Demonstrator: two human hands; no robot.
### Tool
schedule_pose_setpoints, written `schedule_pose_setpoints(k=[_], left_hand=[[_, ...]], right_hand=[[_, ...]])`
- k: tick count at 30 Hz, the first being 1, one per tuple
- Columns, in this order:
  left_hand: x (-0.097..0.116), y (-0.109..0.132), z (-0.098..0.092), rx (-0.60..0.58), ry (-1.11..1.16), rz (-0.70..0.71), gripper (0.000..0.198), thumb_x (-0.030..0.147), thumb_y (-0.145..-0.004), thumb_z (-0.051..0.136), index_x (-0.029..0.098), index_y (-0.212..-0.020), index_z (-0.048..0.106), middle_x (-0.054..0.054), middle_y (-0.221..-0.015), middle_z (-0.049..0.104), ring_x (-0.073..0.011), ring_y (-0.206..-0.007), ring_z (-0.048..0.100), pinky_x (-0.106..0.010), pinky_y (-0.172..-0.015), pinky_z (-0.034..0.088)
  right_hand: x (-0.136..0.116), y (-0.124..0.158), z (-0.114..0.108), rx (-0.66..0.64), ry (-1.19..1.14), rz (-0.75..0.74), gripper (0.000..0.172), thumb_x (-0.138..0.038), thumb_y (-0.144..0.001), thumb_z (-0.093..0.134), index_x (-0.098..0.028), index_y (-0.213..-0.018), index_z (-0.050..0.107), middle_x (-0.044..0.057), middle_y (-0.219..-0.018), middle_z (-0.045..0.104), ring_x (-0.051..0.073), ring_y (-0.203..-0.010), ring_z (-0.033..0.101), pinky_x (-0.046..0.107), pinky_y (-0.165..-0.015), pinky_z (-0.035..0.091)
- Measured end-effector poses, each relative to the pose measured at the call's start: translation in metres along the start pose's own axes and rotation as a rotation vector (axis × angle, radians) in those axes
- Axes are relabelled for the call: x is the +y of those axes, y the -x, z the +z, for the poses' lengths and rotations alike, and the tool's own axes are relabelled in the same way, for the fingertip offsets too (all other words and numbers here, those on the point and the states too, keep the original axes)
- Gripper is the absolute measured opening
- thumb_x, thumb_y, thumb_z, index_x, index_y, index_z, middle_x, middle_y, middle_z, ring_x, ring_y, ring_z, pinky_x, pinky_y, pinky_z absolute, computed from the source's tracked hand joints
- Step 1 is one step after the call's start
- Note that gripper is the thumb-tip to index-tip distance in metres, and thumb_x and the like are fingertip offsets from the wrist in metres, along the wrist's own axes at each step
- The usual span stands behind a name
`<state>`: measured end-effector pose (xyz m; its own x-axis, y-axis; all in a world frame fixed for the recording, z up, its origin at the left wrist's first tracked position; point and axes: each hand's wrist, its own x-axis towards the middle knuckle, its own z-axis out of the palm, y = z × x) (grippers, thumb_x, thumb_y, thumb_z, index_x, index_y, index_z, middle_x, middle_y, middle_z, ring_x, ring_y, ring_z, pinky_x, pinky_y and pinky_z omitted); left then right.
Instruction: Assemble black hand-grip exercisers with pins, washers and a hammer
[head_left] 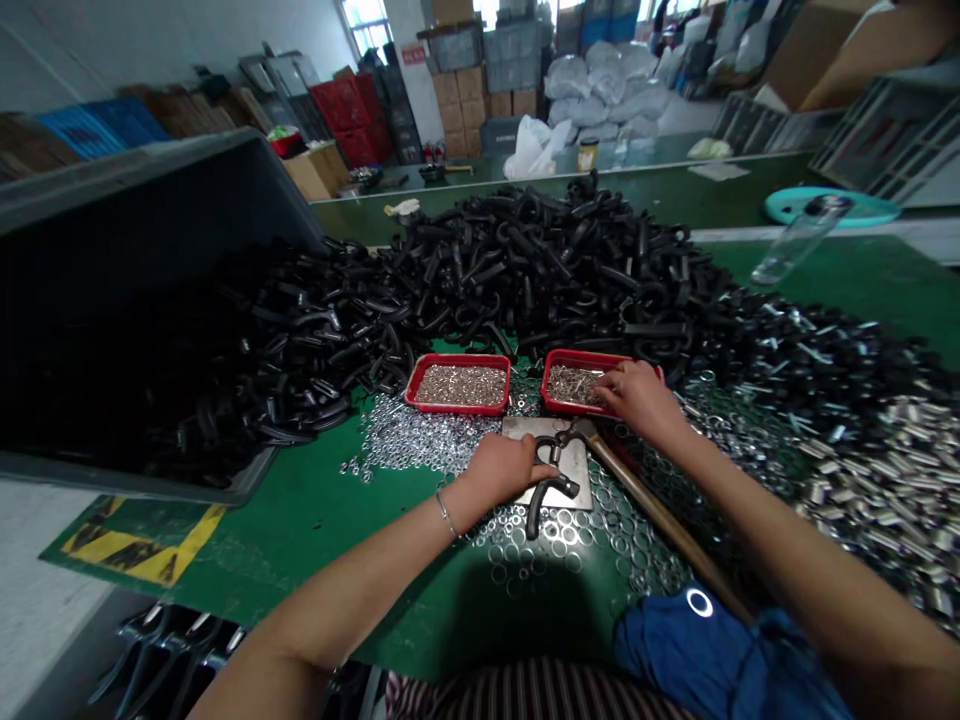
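My left hand (506,468) is closed on a black curved part (541,500) with a metal piece at its joint, held over a square metal plate (574,462). My right hand (636,393) reaches into the right red tray (550,398) of small metal pieces, its fingers pressed together; what they hold is too small to tell. The left red tray (457,409), filled with small shiny pieces, stands beyond my left hand. A hammer (637,490) with a wooden handle lies under my right forearm, its head at the plate.
Black parts (525,260) are heaped behind the trays and spill from a large grey bin (255,200) at the left. Loose rings (540,535) surround the plate. Metal cylinders (900,480) lie right. Blue cloth (682,650) is at the front edge; a clear bottle (799,240) stands back right.
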<state>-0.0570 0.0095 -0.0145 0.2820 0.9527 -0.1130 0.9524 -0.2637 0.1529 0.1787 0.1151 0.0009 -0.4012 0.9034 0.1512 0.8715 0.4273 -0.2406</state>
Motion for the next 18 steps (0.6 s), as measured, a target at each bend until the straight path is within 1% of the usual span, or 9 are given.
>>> schedule_pose_setpoints(k=[2, 3, 5, 7, 9, 12, 13, 15, 18], left_hand=[[0.002, -0.015, -0.012, 0.081, -0.009, 0.041, 0.059, 0.068, -0.088, 0.051, 0.012, -0.096, 0.068, -0.017, -0.075, 0.069, -0.0333, -0.074, 0.069, -0.040, -0.070, 0.049], [0.003, -0.026, -0.019, 0.132, -0.010, 0.061, 0.052, 0.061, -0.092, 0.050, 0.012, -0.097, 0.068, -0.016, -0.077, 0.069, -0.0311, -0.075, 0.069, -0.039, -0.072, 0.048], [0.008, -0.052, -0.033, 0.225, -0.019, 0.129, 0.034, 0.039, -0.099, 0.048, 0.012, -0.101, 0.068, -0.015, -0.083, 0.070, -0.0271, -0.081, 0.067, -0.038, -0.078, 0.046], [0.015, -0.083, -0.042, 0.260, -0.061, 0.239, 0.025, 0.021, -0.098, 0.046, 0.012, -0.100, 0.069, -0.015, -0.092, 0.071, -0.0262, -0.092, 0.065, -0.039, -0.087, 0.043], [0.024, -0.112, -0.043, 0.211, -0.123, 0.311, 0.024, 0.014, -0.095, 0.047, 0.012, -0.097, 0.071, -0.015, -0.099, 0.071, -0.0280, -0.104, 0.060, -0.043, -0.095, 0.038], [0.032, -0.142, -0.033, 0.083, -0.172, 0.290, 0.022, 0.012, -0.091, 0.052, 0.011, -0.093, 0.074, -0.016, -0.096, 0.072, -0.0295, -0.106, 0.057, -0.047, -0.099, 0.034], [0.033, -0.147, -0.029, 0.058, -0.174, 0.277, 0.021, 0.011, -0.090, 0.054, 0.010, -0.091, 0.074, -0.017, -0.094, 0.073, -0.0291, -0.104, 0.058, -0.047, -0.099, 0.033], [0.032, -0.153, -0.022, 0.044, -0.167, 0.273, 0.020, 0.012, -0.090, 0.055, 0.010, -0.091, 0.075, -0.017, -0.094, 0.073, -0.0284, -0.103, 0.058, -0.047, -0.100, 0.032], [0.030, -0.156, -0.019, 0.025, -0.181, 0.269, 0.024, 0.013, -0.092, 0.052, 0.008, -0.096, 0.075, -0.020, -0.100, 0.073, -0.0302, -0.105, 0.058, -0.048, -0.100, 0.032]], right_hand=[[0.015, -0.015, 0.003, -0.099, 0.084, 0.025, 0.023, -0.031, -0.093, 0.057, -0.018, -0.094, 0.076, 0.016, -0.105, 0.067, 0.031, -0.105, 0.055, 0.042, -0.090, 0.046], [0.017, -0.021, 0.005, -0.131, 0.100, 0.027, 0.021, -0.031, -0.092, 0.060, -0.018, -0.093, 0.076, 0.015, -0.105, 0.067, 0.030, -0.106, 0.055, 0.040, -0.089, 0.047], [0.017, -0.029, 0.011, -0.153, 0.103, 0.022, 0.016, -0.030, -0.088, 0.065, -0.017, -0.092, 0.075, 0.015, -0.106, 0.067, 0.029, -0.106, 0.056, 0.038, -0.087, 0.048], [0.011, -0.033, 0.016, -0.152, 0.098, 0.013, 0.014, -0.026, -0.087, 0.066, -0.016, -0.091, 0.074, 0.015, -0.107, 0.067, 0.028, -0.105, 0.057, 0.036, -0.084, 0.049], [0.007, -0.033, 0.019, -0.143, 0.095, 0.012, 0.013, -0.022, -0.088, 0.062, -0.015, -0.091, 0.073, 0.016, -0.106, 0.067, 0.029, -0.106, 0.058, 0.035, -0.081, 0.050], [0.009, -0.032, 0.023, -0.120, 0.079, 0.016, 0.014, -0.022, -0.090, 0.059, -0.015, -0.094, 0.071, 0.017, -0.106, 0.066, 0.029, -0.110, 0.057, 0.036, -0.084, 0.050], [0.010, -0.031, 0.024, -0.110, 0.068, 0.019, 0.014, -0.023, -0.090, 0.060, -0.015, -0.096, 0.070, 0.017, -0.107, 0.066, 0.029, -0.111, 0.056, 0.036, -0.086, 0.050], [0.014, -0.030, 0.026, -0.093, 0.039, 0.026, 0.015, -0.025, -0.091, 0.059, -0.016, -0.097, 0.069, 0.016, -0.109, 0.066, 0.028, -0.110, 0.057, 0.036, -0.088, 0.049], [0.017, -0.030, 0.029, -0.078, -0.012, 0.034, 0.016, -0.026, -0.093, 0.056, -0.018, -0.099, 0.068, 0.013, -0.108, 0.068, 0.026, -0.105, 0.060, 0.034, -0.087, 0.048]])
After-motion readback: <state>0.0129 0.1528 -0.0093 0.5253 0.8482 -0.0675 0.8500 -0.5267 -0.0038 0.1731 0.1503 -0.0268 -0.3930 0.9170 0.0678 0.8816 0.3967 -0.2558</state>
